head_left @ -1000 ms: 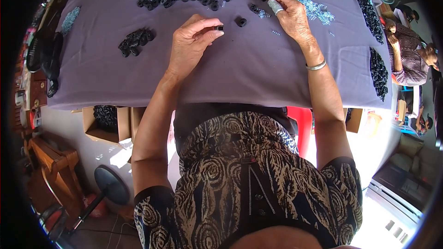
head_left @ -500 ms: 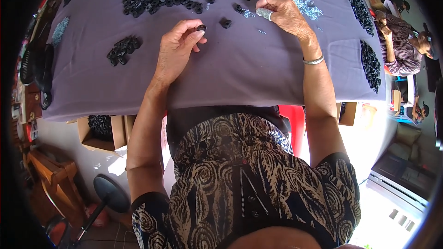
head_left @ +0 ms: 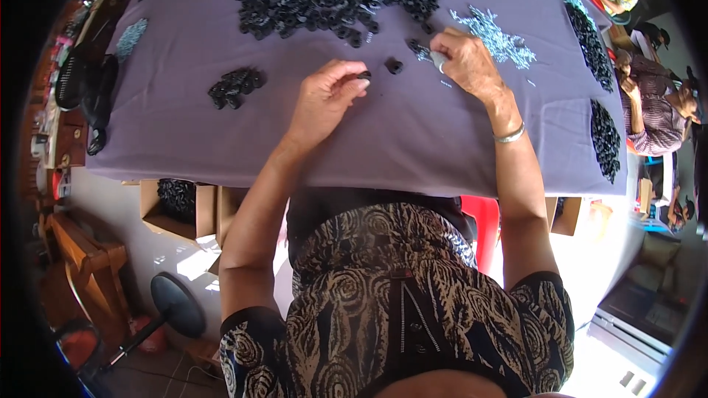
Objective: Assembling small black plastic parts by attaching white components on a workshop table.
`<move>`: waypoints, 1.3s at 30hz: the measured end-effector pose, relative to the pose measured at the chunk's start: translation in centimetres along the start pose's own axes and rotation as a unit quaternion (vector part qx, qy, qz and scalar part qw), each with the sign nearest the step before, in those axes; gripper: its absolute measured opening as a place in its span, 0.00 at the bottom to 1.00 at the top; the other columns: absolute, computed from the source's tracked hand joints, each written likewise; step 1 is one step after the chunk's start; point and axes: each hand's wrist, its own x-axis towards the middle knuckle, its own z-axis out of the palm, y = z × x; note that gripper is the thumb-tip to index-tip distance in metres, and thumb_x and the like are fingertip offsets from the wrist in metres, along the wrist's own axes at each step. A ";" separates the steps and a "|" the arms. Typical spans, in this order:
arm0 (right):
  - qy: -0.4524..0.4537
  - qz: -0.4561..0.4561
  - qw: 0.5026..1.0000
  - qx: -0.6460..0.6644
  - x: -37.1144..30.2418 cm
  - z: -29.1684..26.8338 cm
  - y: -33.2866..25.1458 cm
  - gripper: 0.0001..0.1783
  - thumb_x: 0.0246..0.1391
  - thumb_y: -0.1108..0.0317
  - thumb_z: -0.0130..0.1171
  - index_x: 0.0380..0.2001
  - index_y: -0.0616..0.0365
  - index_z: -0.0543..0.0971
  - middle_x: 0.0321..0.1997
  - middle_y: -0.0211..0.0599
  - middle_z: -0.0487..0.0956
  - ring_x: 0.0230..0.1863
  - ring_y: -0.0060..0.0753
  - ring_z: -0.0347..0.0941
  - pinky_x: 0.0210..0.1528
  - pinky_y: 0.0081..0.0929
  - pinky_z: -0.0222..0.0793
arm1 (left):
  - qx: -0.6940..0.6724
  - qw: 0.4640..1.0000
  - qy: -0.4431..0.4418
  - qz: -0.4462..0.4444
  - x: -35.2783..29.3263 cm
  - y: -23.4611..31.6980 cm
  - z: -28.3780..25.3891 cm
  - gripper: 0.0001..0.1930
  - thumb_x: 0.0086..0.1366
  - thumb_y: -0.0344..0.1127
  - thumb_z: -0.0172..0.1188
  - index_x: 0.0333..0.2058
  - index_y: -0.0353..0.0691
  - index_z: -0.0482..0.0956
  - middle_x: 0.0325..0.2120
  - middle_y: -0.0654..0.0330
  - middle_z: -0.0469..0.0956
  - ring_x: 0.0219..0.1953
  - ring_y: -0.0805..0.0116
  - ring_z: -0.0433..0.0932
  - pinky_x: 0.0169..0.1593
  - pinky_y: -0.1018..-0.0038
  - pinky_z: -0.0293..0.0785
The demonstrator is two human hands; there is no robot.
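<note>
My left hand pinches a small black plastic part between thumb and fingertips, just above the cloth. My right hand, with a pale wrap on one digit, has its fingers pressed together at a little cluster of metal springs and a black part. Whatever lies between those fingertips is hidden. One loose black piece sits on the cloth between both hands. Beyond the right hand spreads a pile of small silvery springs. A large heap of black plastic parts lies at the far middle.
On the purple tablecloth, a small group of black parts rests left of my left hand. More black parts line the right edge. Below the table stands a cardboard box. Another person sits at the right.
The whole view has shifted, so the table appears lower and further right. Relative to the cloth, my right hand has moved slightly left, closer to the little cluster. My left hand keeps its pinch.
</note>
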 end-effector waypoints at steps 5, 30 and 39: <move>0.023 -0.006 0.999 -0.021 -0.1 0.1 0.3 0.06 0.38 0.79 0.53 0.24 0.60 0.76 0.28 0.40 0.75 0.29 0.48 0.73 0.31 0.38 0.67 | -0.031 0.999 0.001 0.007 -0.1 -0.1 0.1 0.09 0.61 0.28 0.59 0.41 0.36 0.78 0.32 0.66 0.73 0.31 0.79 0.76 0.32 0.83 0.71; -0.059 -0.057 0.926 0.368 -0.2 3.1 -4.3 0.06 0.52 0.79 0.57 0.35 0.62 0.77 0.32 0.26 0.74 0.35 0.15 0.69 0.38 0.16 0.67 | -0.034 0.999 -0.003 0.040 0.2 -0.1 0.6 0.10 0.59 0.24 0.60 0.41 0.33 0.79 0.30 0.63 0.76 0.31 0.78 0.74 0.36 0.82 0.71; -0.088 -0.056 0.936 0.335 -0.7 3.1 -4.3 0.06 0.53 0.78 0.58 0.35 0.62 0.76 0.33 0.25 0.74 0.36 0.15 0.69 0.40 0.16 0.67 | 0.041 0.998 -0.025 0.052 -0.2 -0.3 0.6 0.10 0.61 0.26 0.59 0.42 0.33 0.77 0.33 0.63 0.74 0.33 0.77 0.73 0.39 0.82 0.72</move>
